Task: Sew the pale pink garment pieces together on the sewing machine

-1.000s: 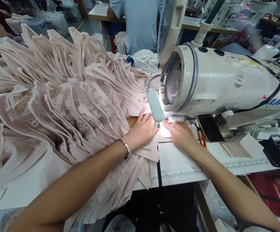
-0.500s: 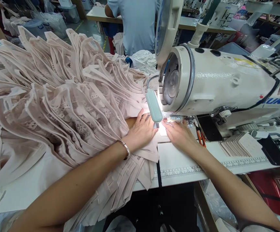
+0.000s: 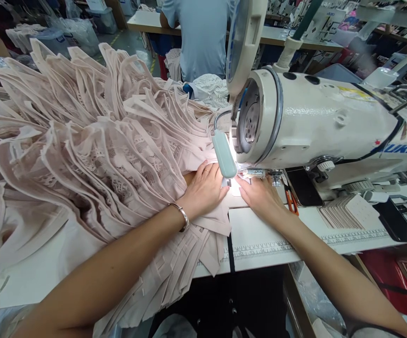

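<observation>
My left hand point(image 3: 205, 188), with a ring and a silver bangle, lies with fingers stretched out on pale pink fabric just left of the needle area. My right hand point(image 3: 260, 195) is on the machine bed at the right of the needle, thumb and forefinger apart and pointing left. Its other fingers are partly hidden under the sewing machine point(image 3: 323, 117). A small green lamp point(image 3: 223, 154) hangs over the sewing point and covers much of it. Many pale pink lace-trimmed garments point(image 3: 119, 155) are bunched to my left, with strips hanging off the table edge.
Orange-handled scissors point(image 3: 290, 199) and a dark phone point(image 3: 302, 187) lie right of my right hand. Beyond them sits a stack of pale fabric pieces point(image 3: 349, 211). A printed ruler point(image 3: 263, 249) runs along the table's front edge. A person in a blue shirt point(image 3: 203, 37) sits ahead.
Both hands stay almost in place at the needle area. The right thumb and forefinger are slightly farther apart. The round part inside the machine's end looks turned, its holes now showing.
</observation>
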Demonstrator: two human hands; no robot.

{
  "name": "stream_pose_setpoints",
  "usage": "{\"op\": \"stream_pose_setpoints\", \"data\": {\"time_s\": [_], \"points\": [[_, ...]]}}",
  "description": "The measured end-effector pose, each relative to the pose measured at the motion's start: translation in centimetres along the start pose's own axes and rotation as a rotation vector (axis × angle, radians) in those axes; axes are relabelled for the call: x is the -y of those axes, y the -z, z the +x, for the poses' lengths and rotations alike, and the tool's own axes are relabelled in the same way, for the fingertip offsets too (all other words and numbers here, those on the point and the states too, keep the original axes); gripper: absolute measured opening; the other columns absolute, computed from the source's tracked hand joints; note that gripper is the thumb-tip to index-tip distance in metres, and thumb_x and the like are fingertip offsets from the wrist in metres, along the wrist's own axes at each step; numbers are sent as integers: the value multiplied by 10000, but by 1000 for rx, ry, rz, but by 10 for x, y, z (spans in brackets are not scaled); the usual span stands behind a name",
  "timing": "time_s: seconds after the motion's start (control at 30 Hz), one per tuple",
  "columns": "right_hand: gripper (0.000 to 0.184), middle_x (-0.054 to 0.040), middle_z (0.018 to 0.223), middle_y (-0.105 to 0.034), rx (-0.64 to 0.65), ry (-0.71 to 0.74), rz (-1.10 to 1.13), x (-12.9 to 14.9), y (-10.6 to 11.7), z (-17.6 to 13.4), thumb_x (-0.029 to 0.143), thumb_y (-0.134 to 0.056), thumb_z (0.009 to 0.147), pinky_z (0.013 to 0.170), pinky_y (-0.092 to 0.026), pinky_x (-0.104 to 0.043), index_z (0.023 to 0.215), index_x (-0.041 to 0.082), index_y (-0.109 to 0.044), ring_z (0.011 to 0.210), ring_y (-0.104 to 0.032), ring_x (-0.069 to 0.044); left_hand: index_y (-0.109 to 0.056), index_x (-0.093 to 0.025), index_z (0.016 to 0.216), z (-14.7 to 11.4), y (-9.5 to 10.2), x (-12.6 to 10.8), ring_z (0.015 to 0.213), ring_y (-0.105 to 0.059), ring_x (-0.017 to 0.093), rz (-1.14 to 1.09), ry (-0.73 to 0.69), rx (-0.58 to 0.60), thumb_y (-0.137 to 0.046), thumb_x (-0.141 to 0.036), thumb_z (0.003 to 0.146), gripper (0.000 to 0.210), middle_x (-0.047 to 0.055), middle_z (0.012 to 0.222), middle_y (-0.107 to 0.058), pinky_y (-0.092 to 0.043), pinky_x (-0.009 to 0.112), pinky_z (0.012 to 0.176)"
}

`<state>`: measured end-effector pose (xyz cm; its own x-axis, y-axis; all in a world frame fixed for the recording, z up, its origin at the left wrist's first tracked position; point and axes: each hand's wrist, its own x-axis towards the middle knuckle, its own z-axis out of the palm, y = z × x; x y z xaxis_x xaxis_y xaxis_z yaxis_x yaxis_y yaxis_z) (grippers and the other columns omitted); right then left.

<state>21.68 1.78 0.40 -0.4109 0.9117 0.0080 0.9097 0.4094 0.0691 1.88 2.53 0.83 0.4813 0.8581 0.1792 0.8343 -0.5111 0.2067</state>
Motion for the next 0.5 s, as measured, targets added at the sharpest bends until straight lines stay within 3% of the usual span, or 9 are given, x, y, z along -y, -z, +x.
{"op": "stream_pose_setpoints", "data": {"time_s": [0.13, 0.3, 0.4, 0.43, 0.5], "points": [[454, -148, 1046, -685, 76, 0, -57, 6, 11, 2, 102, -302, 967, 786, -450, -359, 1219, 158, -675, 902, -616, -258, -637, -166, 1078, 4, 5, 6, 1121, -582, 320, 89, 79, -42, -528, -317, 985, 208, 138, 1123, -640, -473, 433, 921], [457, -125, 955, -692, 236, -158, -63, 4, 18, 10, -3, -367, 862, 858, -426, -356, 1172, 165, -658, 953, -610, -259, -633, -137, 1123, 18, 11, 11, 999, -654, 303, 108, 416, 23, -387, -76, 948, 308, 153, 1087, -665, -489, 420, 847], [379, -144, 954, -693, 128, -172, -26, 1, 12, 7, 75, -348, 931, 895, -436, -411, 1130, 147, -662, 952, -607, -286, -605, -93, 1185, 27, 15, 10, 1078, -625, 306, 124, 435, -30, -345, -25, 932, 370, 170, 1132, -661, -463, 442, 942], [369, -154, 979, -695, 39, -115, 8, 1, 9, 5, 129, -330, 972, 894, -446, -425, 1139, 139, -658, 954, -609, -290, -594, -85, 1205, 29, 18, 9, 1106, -609, 303, 129, 407, -58, -336, -17, 933, 382, 170, 1155, -656, -450, 442, 969], [370, -159, 1046, -697, -143, 154, 119, 2, 4, -2, 273, -330, 1030, 888, -472, -429, 1165, 135, -646, 985, -614, -285, -597, -77, 1192, 26, 27, 4, 1109, -592, 300, 145, 321, -67, -325, 2, 931, 386, 172, 1167, -647, -445, 437, 970]]}}
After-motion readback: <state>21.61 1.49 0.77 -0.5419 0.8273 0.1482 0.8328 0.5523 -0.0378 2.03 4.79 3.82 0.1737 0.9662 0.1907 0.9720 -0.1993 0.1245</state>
